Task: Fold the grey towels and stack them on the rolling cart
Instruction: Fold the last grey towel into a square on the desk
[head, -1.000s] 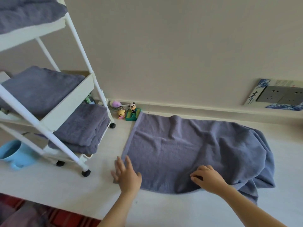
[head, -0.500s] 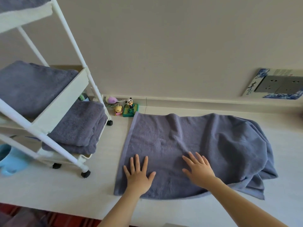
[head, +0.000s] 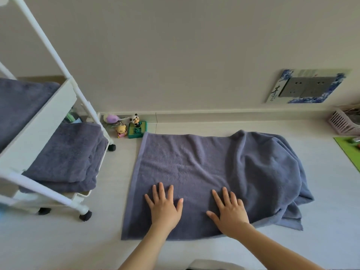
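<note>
Both hands, left hand (head: 164, 209) and right hand (head: 229, 212), press splayed, straight fingers on the grey towel (head: 204, 172), flattening it for folding beside the rolling cart (head: 44, 121).

"青" on the socket surround (head: 276, 90)

Views: one only, head-worn, wide-angle; no second view to share with.
Position: above the near edge of the pale tabletop (head: 194, 254), over both forearms.
Facing: forward and down, toward the wall (head: 175, 55) behind.
Nearness: close; left hand (head: 164, 208) and right hand (head: 229, 213) low in the centre, flat on the grey towel (head: 204, 168).
Left margin: rolling cart (head: 39, 121), cut off by the frame.
Right margin: wall sockets (head: 307, 86), pink basket (head: 342, 121).
Distortion: straight lines bowed toward the edges.
</note>
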